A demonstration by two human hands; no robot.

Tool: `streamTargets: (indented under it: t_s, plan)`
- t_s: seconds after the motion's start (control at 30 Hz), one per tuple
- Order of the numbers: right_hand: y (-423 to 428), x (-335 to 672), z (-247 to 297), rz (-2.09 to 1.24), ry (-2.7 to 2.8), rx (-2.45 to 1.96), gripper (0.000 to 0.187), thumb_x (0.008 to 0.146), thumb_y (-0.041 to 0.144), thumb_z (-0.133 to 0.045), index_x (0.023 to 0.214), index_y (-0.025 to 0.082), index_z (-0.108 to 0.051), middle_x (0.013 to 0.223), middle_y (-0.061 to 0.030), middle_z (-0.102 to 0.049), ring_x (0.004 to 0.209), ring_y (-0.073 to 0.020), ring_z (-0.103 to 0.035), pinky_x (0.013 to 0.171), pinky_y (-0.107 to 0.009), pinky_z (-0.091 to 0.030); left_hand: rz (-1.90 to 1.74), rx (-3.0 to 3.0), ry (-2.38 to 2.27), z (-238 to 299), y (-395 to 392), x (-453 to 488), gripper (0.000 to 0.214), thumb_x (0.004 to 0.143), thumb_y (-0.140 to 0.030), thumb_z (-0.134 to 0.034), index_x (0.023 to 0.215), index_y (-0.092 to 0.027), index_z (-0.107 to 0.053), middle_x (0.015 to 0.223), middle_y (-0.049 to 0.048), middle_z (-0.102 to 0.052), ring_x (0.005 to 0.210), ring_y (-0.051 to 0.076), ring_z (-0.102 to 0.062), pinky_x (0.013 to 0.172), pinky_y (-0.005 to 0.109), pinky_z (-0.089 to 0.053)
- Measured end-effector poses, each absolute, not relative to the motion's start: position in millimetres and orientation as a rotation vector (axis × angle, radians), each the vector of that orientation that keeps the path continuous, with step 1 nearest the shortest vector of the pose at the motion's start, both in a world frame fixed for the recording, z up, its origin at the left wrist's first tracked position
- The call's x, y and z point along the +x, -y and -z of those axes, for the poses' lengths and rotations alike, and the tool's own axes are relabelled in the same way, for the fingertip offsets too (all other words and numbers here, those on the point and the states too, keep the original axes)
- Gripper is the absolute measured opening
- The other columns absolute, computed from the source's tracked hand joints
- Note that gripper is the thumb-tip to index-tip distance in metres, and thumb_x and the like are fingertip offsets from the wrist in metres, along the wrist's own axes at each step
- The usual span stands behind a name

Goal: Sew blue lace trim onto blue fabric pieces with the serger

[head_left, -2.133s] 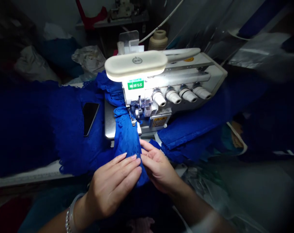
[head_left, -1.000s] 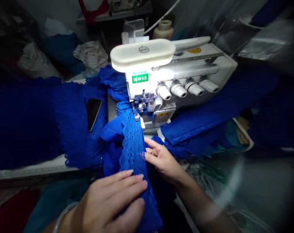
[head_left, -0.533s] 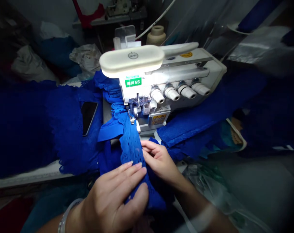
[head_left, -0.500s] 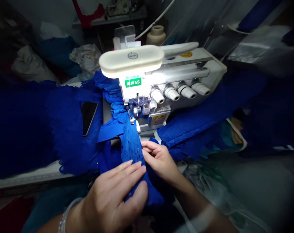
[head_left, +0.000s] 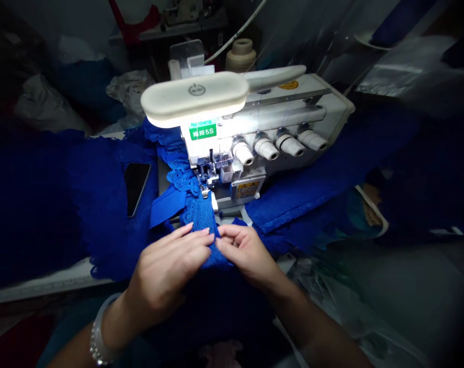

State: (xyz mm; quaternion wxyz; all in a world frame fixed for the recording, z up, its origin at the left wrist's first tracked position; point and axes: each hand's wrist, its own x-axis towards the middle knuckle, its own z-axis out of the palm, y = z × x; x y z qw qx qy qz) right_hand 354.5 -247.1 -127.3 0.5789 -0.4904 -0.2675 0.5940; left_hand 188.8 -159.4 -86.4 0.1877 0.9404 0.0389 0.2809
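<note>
A smartphone (head_left: 136, 188) is lying on blue lace fabric (head_left: 101, 214) at left of frame. Left hand (head_left: 161, 271) is pressing on the blue eyelet lace strip (head_left: 201, 217), fingers (head_left: 193, 236) held together, nearly flat. The strip is running up centre frame to the presser foot (head_left: 205, 188) of the white overlocker (head_left: 278, 115), a blue band (head_left: 167, 207) jutting out beside it. Right hand (head_left: 247, 253) is gathering the strip, fingers (head_left: 226, 234) bunched, apparently pinching its edge. Blue fabric (head_left: 304, 191) is lying at right.
</note>
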Motion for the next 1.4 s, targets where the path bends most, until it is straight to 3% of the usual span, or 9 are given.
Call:
streamTargets:
  t_s: [0.13,0.23,0.37,0.43,0.53,0.8,1.0,1.23,1.4]
  plan:
    - [252,353,131,-1.533,0.639,-1.138,0.023,0.079,0.042,-0.073,0.083,0.019,-0.072,0.066,0.0015,-0.065,0.057,-0.0125,-0.055,0.054,-0.025,-0.043,-0.818,2.455,-0.426,87,135,191,0.026,0.094,-0.028,-0.055,0.116,-0.016,-0.060,0.109,0.0068,-0.074,0.105,0.021,-0.071,0.098,0.030,-0.055]
    - [244,353,138,-1.334,0.661,-1.213,0.023,0.077,0.038,-0.075,0.092,0.020,-0.074,0.086,-0.0006,-0.072,0.077,-0.0182,-0.064,0.074,-0.032,-0.051,-0.849,2.373,-0.577,86,123,188,0.020,0.090,-0.018,-0.057,0.109,-0.017,-0.062,0.103,0.0019,-0.075,0.093,0.019,-0.074,0.078,0.021,-0.060]
    - [239,352,137,-1.430,0.516,-1.033,0.030,0.077,0.041,-0.075,0.100,0.021,-0.072,0.091,-0.0014,-0.074,0.084,-0.0210,-0.069,0.088,-0.039,-0.052,-0.799,2.545,-0.250,80,137,181,0.027,0.095,-0.023,-0.047,0.117,-0.014,-0.060,0.116,0.0087,-0.072,0.115,0.021,-0.066,0.102,0.030,-0.053]
    - [242,349,131,-1.541,0.464,-0.908,0.033,0.078,0.041,-0.074,0.105,0.022,-0.070,0.093,-0.0019,-0.075,0.083,-0.0200,-0.070,0.088,-0.038,-0.052,-0.756,2.630,-0.071,78,152,180,0.028,0.098,-0.021,-0.040,0.115,-0.012,-0.059,0.117,0.0119,-0.071,0.120,0.020,-0.062,0.111,0.038,-0.046]
    - [248,343,123,-1.631,0.413,-0.803,0.036,0.078,0.037,-0.075,0.109,0.022,-0.067,0.098,-0.0040,-0.075,0.085,-0.0201,-0.070,0.086,-0.035,-0.053,-0.745,2.745,-0.071,76,171,183,0.029,0.098,-0.012,-0.035,0.107,-0.011,-0.062,0.111,0.0132,-0.073,0.115,0.020,-0.066,0.110,0.042,-0.047]
    - [245,336,118,-1.574,0.323,-0.779,0.037,0.069,0.034,-0.078,0.103,0.024,-0.069,0.099,-0.0054,-0.074,0.098,-0.0252,-0.068,0.086,-0.036,-0.054,-0.807,2.922,-0.039,72,175,194,0.026,0.096,-0.009,-0.037,0.101,-0.008,-0.063,0.102,0.0141,-0.075,0.107,0.020,-0.070,0.104,0.040,-0.052]
    - [238,324,128,-1.511,0.376,-0.751,0.033,0.073,0.035,-0.074,0.104,0.023,-0.069,0.099,-0.0052,-0.073,0.102,-0.0255,-0.065,0.090,-0.037,-0.052,-0.822,3.034,-0.076,79,166,203,0.025,0.096,-0.009,-0.039,0.102,-0.007,-0.062,0.105,0.0164,-0.074,0.106,0.023,-0.070,0.107,0.043,-0.049]
    - [221,334,145,-1.225,0.582,-1.102,0.024,0.067,0.030,-0.076,0.087,0.021,-0.066,0.087,-0.0019,-0.069,0.086,-0.0206,-0.064,0.086,-0.032,-0.049,-0.730,2.867,-0.170,101,135,192,0.036,0.087,-0.002,-0.040,0.115,-0.013,-0.059,0.120,0.0160,-0.069,0.132,0.027,-0.052,0.112,0.058,-0.036]
    - [225,344,146,-1.238,0.614,-1.229,0.011,0.068,0.027,-0.066,0.062,0.019,-0.061,0.060,0.0016,-0.056,0.060,-0.0140,-0.050,0.062,-0.027,-0.045,-0.787,2.651,-0.202,106,116,189,0.032,0.086,-0.011,-0.051,0.117,-0.017,-0.058,0.111,0.0109,-0.073,0.119,0.026,-0.063,0.115,0.057,-0.033]
